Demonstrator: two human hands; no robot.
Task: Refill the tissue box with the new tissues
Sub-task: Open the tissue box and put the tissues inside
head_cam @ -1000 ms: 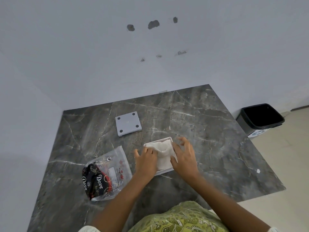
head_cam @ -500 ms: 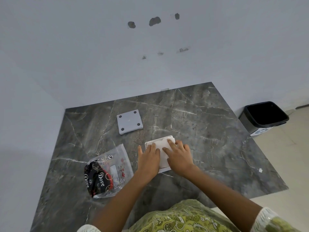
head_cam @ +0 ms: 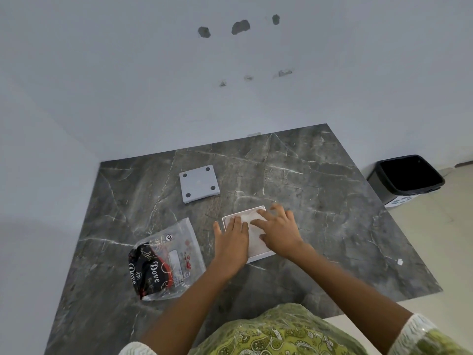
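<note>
Tissues now pressed flat into the box

One second ago the tissues (head_cam: 252, 217) stood up bunched between your hands; now your left hand (head_cam: 231, 243) and right hand (head_cam: 277, 230) lie flat on them, and they sit level inside the tissue box (head_cam: 258, 257).

Both hands (head_cam: 256, 239) flat on tissues (head_cam: 247, 217)

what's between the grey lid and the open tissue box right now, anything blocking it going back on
Only the hands. The left hand and right hand lie flat on the tissues inside the tissue box. The table between the grey lid and box is bare.
</note>
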